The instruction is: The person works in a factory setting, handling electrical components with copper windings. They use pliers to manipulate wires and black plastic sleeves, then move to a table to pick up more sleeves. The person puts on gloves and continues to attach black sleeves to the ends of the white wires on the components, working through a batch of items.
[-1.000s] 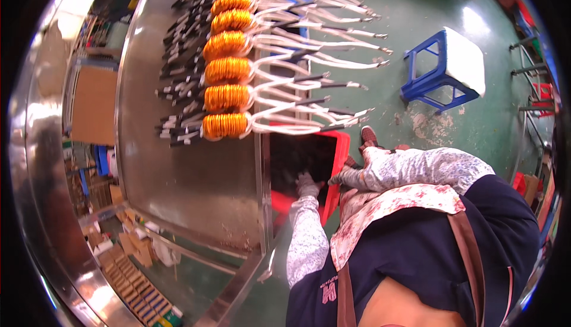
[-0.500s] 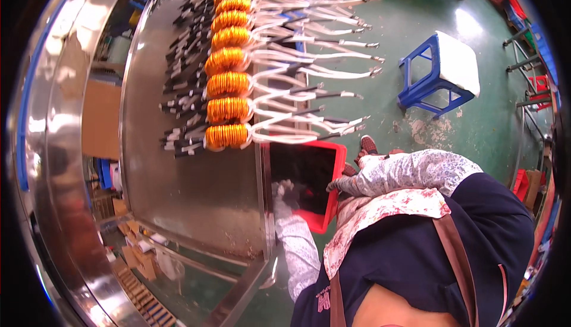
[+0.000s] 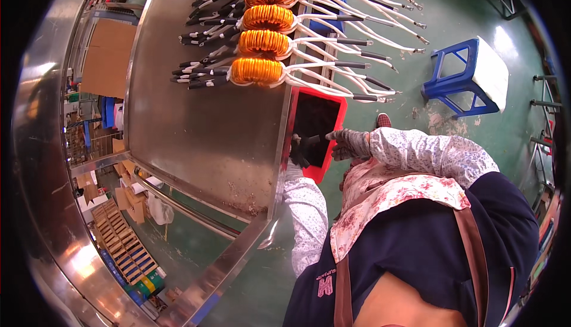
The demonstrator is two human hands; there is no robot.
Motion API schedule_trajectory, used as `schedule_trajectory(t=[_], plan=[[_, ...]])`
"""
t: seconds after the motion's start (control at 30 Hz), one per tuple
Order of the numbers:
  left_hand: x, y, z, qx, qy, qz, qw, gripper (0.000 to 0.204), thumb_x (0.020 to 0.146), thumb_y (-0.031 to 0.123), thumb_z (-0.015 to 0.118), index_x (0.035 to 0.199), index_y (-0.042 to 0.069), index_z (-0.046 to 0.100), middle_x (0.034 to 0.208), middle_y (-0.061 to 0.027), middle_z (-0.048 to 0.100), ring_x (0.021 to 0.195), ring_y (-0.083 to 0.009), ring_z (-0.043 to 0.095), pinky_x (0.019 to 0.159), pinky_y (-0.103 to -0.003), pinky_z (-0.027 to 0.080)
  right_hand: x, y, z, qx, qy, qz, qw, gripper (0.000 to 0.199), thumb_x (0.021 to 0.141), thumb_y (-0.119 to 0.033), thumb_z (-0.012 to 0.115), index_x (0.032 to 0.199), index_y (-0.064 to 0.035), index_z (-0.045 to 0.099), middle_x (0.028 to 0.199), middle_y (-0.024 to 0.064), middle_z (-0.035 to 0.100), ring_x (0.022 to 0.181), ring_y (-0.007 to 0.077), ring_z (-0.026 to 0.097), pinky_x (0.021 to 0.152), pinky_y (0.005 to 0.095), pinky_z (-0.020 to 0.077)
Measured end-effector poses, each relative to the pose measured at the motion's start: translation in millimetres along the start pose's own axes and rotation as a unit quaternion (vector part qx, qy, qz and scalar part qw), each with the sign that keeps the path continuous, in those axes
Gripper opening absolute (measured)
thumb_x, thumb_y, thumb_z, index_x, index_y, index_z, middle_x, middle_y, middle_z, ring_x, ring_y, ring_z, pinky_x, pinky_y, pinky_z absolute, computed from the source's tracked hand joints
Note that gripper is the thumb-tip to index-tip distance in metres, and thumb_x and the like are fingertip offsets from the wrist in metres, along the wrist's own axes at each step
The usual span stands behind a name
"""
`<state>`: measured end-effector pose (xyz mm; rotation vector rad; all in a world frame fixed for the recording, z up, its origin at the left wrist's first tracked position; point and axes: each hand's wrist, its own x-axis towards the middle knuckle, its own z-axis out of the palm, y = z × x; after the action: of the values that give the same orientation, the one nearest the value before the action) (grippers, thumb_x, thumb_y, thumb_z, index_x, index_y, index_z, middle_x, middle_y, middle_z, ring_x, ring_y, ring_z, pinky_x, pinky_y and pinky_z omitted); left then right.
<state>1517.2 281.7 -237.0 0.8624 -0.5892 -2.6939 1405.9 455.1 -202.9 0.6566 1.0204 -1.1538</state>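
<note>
My left hand [image 3: 294,167], in a grey glove, is over the near left side of a red bin [image 3: 341,116] with a dark inside. Its fingers are closed on several short black tube pieces [image 3: 304,150]. My right hand [image 3: 351,144], also gloved, is at the bin's right rim with its fingers curled toward the left hand. Its fingertips meet the end of a dark strip that barely stands out from the bin's dark inside. Beyond the bin lies a row of orange wire-wound ring coils [image 3: 257,71] with white leads [image 3: 315,81] and black-sleeved ends [image 3: 202,76].
The coils lie along a metal table [image 3: 202,142], their white leads reaching past its right edge. A blue stool [image 3: 464,77] with a white top stands on the green floor at the right. Cardboard [image 3: 108,59] and a wooden pallet [image 3: 122,238] are left of the table.
My left hand has come up from inside the bin with black tube pieces. My right hand has shifted from the rim toward it. The view has turned, moving the coils up and right.
</note>
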Motion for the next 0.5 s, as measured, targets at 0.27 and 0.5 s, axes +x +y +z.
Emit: schedule_trajectory(t=[0.27,0.5], plan=[[5.0,9.8,2.4,0.005,-0.003,0.003,1.0,0.028,0.085,0.02,0.048,0.111,0.009,0.048,0.106,-0.0091,0.056,0.105,-0.0219,0.05,0.094,-0.039,0.038,-26.6,-21.2,59.4,-0.112,-0.095,-0.242,0.959,0.062,0.064,-0.046,0.075,0.106,-0.0043,0.056,0.099,0.0128,0.058,0.095,0.0261,0.055,0.077,0.0407,0.0469],[10.0,12.7,0.4,0.003,-0.004,0.011,1.0,0.03,0.087,0.024,0.043,0.113,0.009,0.047,0.108,-0.009,0.055,0.108,-0.021,0.048,0.096,-0.038,0.036,28.7,20.3,78.7,-0.148,0.172,-0.263,0.938,0.052,0.068,-0.027,0.076,0.102,0.0052,0.052,0.084,0.0142,0.062,0.083,0.0253,0.06,0.068,0.0346,0.0498]])
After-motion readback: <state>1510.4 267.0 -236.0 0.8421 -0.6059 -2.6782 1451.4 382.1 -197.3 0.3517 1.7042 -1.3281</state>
